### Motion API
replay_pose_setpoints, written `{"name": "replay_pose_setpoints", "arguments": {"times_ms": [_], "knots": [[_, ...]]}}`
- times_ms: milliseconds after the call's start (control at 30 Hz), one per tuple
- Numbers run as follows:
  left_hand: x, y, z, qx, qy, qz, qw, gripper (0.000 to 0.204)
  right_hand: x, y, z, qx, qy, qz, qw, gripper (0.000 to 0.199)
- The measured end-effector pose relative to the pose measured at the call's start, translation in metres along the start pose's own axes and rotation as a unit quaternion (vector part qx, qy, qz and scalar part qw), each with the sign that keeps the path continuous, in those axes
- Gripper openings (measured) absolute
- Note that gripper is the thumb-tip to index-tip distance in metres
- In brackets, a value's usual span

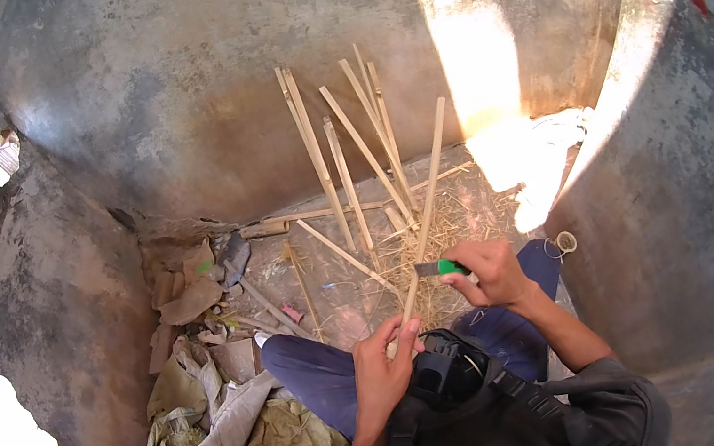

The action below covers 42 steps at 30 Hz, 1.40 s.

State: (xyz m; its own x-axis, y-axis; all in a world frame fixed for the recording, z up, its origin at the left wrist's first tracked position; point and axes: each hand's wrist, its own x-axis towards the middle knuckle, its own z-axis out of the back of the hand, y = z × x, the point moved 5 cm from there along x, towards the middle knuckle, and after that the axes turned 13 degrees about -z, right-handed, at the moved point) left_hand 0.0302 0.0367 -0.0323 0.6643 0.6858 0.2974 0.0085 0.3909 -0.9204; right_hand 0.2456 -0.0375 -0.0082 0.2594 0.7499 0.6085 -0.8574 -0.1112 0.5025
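Observation:
My left hand (pixel 384 366) is closed round the near end of a long bamboo strip (pixel 432 186), which slants up and away to the right. In my right hand (pixel 492 274) is a knife (pixel 441 268) with a green handle, gripped with the fingers wrapped round it. Its dark blade points left and lies against or just over the strip, a little beyond my left hand; whether it touches, I cannot tell. Several more bamboo strips (pixel 316 158) lean against the far wall. A shorter strip (pixel 348 255) lies slanted beside the one I hold.
Pale shavings (pixel 461 214) cover the floor ahead of me. Crumpled sacks (pixel 212 430), brown scraps (pixel 191 302) and a stick (pixel 272 307) lie at the left. Concrete walls (pixel 237 82) stand close around. A small round container (pixel 566 241) is by my right knee.

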Motion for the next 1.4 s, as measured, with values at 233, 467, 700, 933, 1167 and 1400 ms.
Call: {"name": "replay_pose_setpoints", "arguments": {"times_ms": [233, 467, 700, 933, 1167, 1400], "knots": [[0.007, -0.005, 0.0, 0.002, -0.018, -0.025, 1.0, 0.019, -0.009, 0.028, -0.021, 0.029, 0.025, 0.034, 0.999, 0.027], [0.006, -0.005, -0.002, 0.002, -0.02, -0.041, 0.999, 0.019, -0.005, 0.032, -0.018, 0.011, 0.031, 0.047, 0.998, 0.025], [0.0, -0.007, -0.003, 0.0, -0.002, -0.013, 1.0, 0.021, 0.005, 0.006, -0.008, -0.01, -0.044, 0.005, 0.999, 0.026], [-0.021, 0.014, -0.005, -0.012, 0.05, 0.034, 0.998, 0.021, 0.038, -0.05, 0.062, 0.005, -0.17, -0.153, 0.973, 0.026], [-0.003, 0.012, -0.005, -0.06, -0.008, 0.031, 0.998, 0.021, 0.008, -0.012, 0.013, 0.032, -0.041, -0.036, 0.998, 0.026], [0.004, 0.006, -0.007, -0.064, -0.03, -0.002, 0.998, 0.02, -0.006, 0.024, -0.018, 0.017, 0.02, 0.042, 0.999, 0.026]]}}
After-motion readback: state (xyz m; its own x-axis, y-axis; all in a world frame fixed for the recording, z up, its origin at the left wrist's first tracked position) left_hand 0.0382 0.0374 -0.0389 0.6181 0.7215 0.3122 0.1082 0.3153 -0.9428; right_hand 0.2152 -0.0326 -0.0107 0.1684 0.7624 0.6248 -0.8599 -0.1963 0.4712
